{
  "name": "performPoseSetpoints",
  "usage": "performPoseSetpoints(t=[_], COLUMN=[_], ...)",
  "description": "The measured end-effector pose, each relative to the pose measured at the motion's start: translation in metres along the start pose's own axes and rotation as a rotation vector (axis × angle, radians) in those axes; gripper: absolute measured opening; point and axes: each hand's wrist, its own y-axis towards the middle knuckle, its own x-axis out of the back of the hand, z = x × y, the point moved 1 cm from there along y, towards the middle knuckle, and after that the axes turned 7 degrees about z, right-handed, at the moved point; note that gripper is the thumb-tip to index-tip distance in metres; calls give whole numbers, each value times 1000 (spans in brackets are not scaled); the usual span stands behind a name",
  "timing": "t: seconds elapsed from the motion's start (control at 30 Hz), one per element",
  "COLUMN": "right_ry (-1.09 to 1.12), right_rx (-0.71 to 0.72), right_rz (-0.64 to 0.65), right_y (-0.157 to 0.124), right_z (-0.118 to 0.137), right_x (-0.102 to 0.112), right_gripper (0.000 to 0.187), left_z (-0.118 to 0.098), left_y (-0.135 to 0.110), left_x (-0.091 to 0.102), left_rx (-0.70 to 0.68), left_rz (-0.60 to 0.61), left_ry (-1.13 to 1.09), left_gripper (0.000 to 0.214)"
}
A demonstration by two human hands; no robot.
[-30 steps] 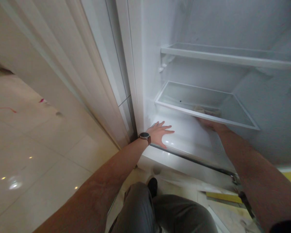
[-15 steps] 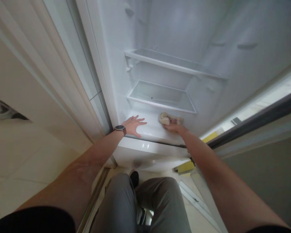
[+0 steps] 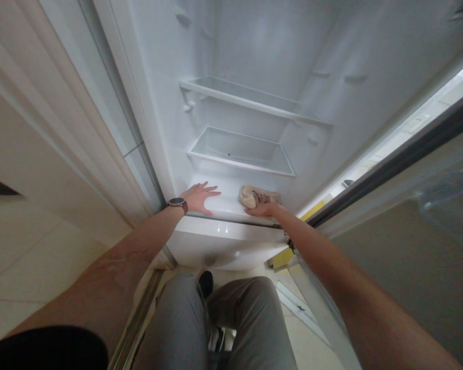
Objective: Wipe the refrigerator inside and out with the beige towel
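Note:
My left hand [image 3: 199,198], with a watch [image 3: 177,203] on its wrist, rests with fingers spread at the left of the refrigerator's bottom floor [image 3: 227,198]. Nothing is in it. On the right of the same floor, my right hand [image 3: 265,209] holds a bunched beige cloth [image 3: 250,196], pressed down near the front edge. A darker patterned part of the cloth shows beside the fingers. Some of my right fingers are hidden under or behind it.
Above the hands are a low glass shelf [image 3: 239,149] with a white frame and a higher shelf [image 3: 250,98]. The open door [image 3: 409,246] stands at the right. A white panel [image 3: 224,241] sits below the front edge. A pale strip [image 3: 303,311] lies on the floor.
My right hand and the cloth have come a little closer to the front edge. The left hand stays spread in about the same place. The whole view has shifted, so things appear further left.

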Motion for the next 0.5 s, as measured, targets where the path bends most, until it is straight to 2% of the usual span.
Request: performPoseSetpoints(t=[0.1,0.3,0.5], right_ry=[9,-7,4], right_rx=[1,43,67], right_rz=[69,66,37], right_y=[-5,-5,0], right_z=[-3,-6,-8], right_x=[1,-1,-2], right_gripper=[123,147,147], left_z=[-2,-4,-2], left_y=[-1,-3,-3], left_x=[2,4,2], left_rx=[7,9,4], left_rz=[8,4,6], left_ry=[-1,-2,1], left_gripper=[111,110,110])
